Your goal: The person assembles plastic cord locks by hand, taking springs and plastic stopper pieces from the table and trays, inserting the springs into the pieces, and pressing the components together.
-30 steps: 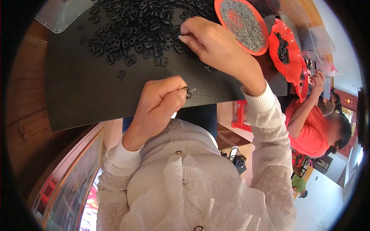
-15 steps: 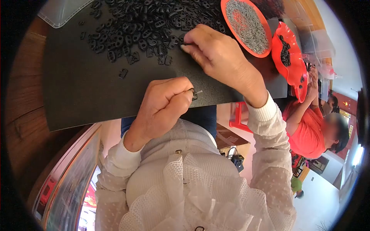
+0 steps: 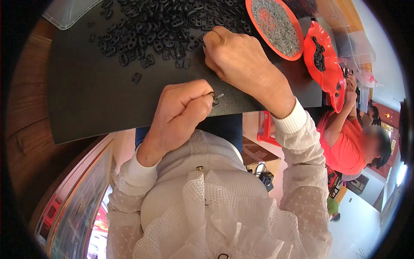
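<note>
My left hand (image 3: pixel 183 112) is closed above the table's front edge, pinching a small black plastic cord-lock piece (image 3: pixel 215 102). A thin metal spring (image 3: pixel 220 96) sticks out of that piece to the right. At the lower right edge of a heap of black two-holed cord-lock parts (image 3: pixel 151 36), my right hand (image 3: pixel 243 60) has its fingers curled together. Its fingertips are turned away, so what they hold, if anything, is hidden. A single loose black part (image 3: pixel 136 78) lies apart from the heap, to the left.
An orange-red plate (image 3: pixel 293 58) full of metal springs (image 3: pixel 278 28) stands at the back right. Beside it is a red scalloped tray (image 3: pixel 318 80) with small black pieces. A clear plastic bin (image 3: pixel 69 17) occupies the far left corner. Another person in red (image 3: pixel 343 149) sits at the right.
My right hand has turned over slightly, and its fingers have curled in at the heap's edge. The left hand still grips the cord-lock piece with the spring, nearly unmoved.
</note>
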A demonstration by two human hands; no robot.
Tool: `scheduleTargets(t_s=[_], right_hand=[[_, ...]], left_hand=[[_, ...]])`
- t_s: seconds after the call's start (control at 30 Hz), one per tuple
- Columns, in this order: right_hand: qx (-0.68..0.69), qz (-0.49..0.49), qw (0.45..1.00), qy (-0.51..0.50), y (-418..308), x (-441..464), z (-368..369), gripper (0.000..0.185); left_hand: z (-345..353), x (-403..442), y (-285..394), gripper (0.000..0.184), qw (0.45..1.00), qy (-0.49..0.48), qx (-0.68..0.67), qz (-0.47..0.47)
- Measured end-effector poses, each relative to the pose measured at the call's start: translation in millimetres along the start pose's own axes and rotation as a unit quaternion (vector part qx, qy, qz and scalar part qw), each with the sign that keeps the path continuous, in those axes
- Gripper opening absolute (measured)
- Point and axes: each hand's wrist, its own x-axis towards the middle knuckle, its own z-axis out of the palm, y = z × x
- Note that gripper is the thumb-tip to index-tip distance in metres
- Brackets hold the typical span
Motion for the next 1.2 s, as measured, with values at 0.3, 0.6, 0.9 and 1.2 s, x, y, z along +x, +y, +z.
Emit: scheduleTargets(t_s=[0.3,0.6,0.9,1.2], right_hand=[[0.512,0.187,0.837,-0.039,0,-26,-16,0.009],[0.719,0.196,0.665,-0.054,-5,-38,-25,0.016],[0.717,0.201,0.665,-0.056,-15,-33,-21,0.015],[0.672,0.124,0.73,0.001,-14,-32,-4,0.016]], left_hand=[[-2,-2,2,0.021,1.0,0.009,-0.017,0.0],[-1,-2,3,0.021,1.0,-0.012,-0.009,0.017],[-4,-3,2,0.024,0.998,-0.045,0.024,0.036],[6,0,8,0.013,0.998,-0.041,0.024,0.033]])
